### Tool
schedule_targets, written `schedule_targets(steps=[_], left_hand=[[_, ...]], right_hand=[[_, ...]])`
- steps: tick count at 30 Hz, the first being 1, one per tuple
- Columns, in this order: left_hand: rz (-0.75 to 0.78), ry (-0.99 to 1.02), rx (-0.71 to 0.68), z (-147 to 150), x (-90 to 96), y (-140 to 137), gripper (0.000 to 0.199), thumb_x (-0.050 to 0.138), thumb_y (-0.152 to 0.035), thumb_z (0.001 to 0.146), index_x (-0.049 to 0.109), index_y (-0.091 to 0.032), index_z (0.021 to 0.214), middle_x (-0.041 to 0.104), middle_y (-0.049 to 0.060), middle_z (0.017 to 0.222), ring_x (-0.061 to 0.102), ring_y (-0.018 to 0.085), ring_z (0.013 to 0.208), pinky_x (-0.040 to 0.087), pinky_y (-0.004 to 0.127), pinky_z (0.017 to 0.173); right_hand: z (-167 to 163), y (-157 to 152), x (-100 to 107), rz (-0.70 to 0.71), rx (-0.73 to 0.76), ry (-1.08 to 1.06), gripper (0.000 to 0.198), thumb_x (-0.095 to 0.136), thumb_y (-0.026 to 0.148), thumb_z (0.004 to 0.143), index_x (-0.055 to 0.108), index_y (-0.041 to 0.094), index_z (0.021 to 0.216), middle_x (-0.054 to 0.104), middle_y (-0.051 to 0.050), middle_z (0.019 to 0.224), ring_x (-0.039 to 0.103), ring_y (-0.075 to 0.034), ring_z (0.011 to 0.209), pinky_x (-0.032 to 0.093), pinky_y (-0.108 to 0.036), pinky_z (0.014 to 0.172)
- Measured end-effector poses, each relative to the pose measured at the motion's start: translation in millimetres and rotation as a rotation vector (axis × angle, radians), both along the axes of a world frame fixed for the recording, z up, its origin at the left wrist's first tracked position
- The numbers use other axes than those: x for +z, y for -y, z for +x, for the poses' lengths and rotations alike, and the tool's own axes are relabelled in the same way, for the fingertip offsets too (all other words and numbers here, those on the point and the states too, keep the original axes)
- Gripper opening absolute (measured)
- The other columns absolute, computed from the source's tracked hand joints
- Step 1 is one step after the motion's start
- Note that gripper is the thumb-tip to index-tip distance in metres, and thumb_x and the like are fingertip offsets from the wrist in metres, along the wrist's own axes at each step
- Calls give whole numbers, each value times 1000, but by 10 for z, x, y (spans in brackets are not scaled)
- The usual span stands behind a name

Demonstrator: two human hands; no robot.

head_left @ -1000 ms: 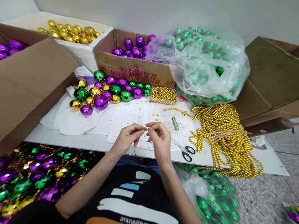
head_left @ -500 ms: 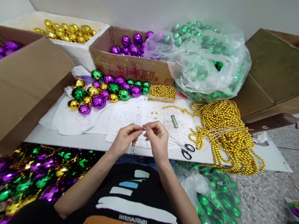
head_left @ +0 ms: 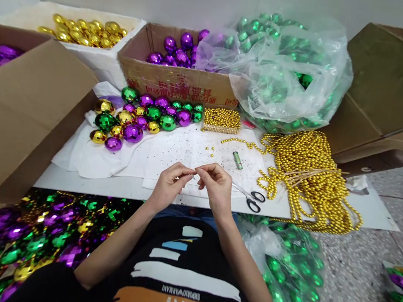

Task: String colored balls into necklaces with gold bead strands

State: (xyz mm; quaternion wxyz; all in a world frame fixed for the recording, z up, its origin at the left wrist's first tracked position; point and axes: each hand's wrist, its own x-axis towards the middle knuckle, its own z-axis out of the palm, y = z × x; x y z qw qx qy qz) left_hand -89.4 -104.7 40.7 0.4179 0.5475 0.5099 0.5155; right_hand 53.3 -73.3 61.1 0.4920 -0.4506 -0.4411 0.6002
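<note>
My left hand (head_left: 171, 185) and my right hand (head_left: 215, 185) meet fingertip to fingertip above the front of the white cloth (head_left: 164, 159). Both are pinched closed; whatever lies between the fingertips is too small to make out. Just right of my right hand lie scissors (head_left: 253, 200) with black handles. Beyond them is a small green lighter-like object (head_left: 237, 160). A few loose gold beads (head_left: 212, 149) rest on the cloth ahead of my hands, with a clear box of gold beads (head_left: 221, 120) behind them.
Purple, green and gold shiny balls (head_left: 132, 132) lie at left on the cloth. A bundle of gold bead strings (head_left: 304, 177) covers the table's right side. Cardboard boxes (head_left: 27, 116) flank the table. A plastic bag of green balls (head_left: 285, 83) stands at the back.
My right hand has shifted slightly right and its fingers have straightened a little. The fingertips of both hands still meet. The camera view has moved slightly.
</note>
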Motion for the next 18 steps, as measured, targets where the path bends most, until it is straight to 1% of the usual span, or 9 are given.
schedule_targets(steps=[4, 6, 9, 11, 13, 15, 16, 18], left_hand=[[71, -138, -1, -26, 16, 29, 17, 60, -27, 91, 75, -21, 96, 56, 1, 80, 55, 9, 65, 44, 21, 55], [110, -205, -3, -42, 25, 42, 18, 59, -26, 92, 75, -22, 98, 58, 2, 81, 58, 11, 73, 46, 23, 62], [153, -273, -14, -68, 31, 75, 20, 57, -24, 93, 75, -24, 102, 61, 3, 85, 60, 14, 79, 47, 26, 70], [146, -280, -28, -90, 23, 111, 21, 56, -25, 94, 75, -24, 102, 62, 4, 86, 61, 14, 81, 47, 26, 72], [114, -272, -40, -127, 2, 152, 21, 54, -28, 94, 75, -23, 100, 62, 4, 86, 61, 14, 79, 48, 27, 72], [95, -280, -37, -190, -29, 191, 21, 54, -29, 94, 73, -22, 97, 62, 3, 86, 61, 15, 79, 48, 27, 72], [93, -296, -23, -231, -48, 205, 20, 55, -29, 94, 73, -22, 95, 63, 3, 86, 62, 15, 79, 48, 27, 73], [102, -342, 28, -325, -93, 217, 18, 55, -28, 93, 72, -21, 93, 65, 4, 87, 62, 15, 82, 47, 27, 75]], right_hand=[[17, 18, -19, -2, 20, -6, 20, 76, 35, 73, 66, 18, 73, 57, 4, 57, 48, -8, 47, 40, -21, 45], [9, 35, -14, 14, 25, -12, 18, 76, 34, 73, 68, 18, 74, 59, 3, 61, 48, -9, 52, 39, -21, 46], [16, 55, 33, 32, 9, -90, 12, 74, 30, 77, 70, 20, 75, 66, -1, 79, 50, -9, 62, 38, -21, 49], [84, 44, 93, 26, -17, -148, 10, 72, 28, 80, 68, 21, 74, 68, -1, 93, 51, -9, 67, 38, -20, 51], [247, 8, 168, -10, -20, -222, 15, 71, 30, 81, 63, 21, 72, 67, -1, 94, 54, -9, 72, 37, -19, 51], [523, -29, 240, -64, -8, -333, 24, 71, 34, 80, 55, 20, 70, 64, 1, 82, 54, -8, 70, 32, -17, 46], [698, -34, 269, -73, -19, -377, 26, 69, 36, 81, 53, 20, 69, 59, 3, 73, 51, -6, 63, 25, -15, 42], [1093, 7, 309, -58, -90, -452, 23, 59, 33, 89, 53, 19, 72, 45, 7, 64, 37, -1, 51, 16, -14, 39]])
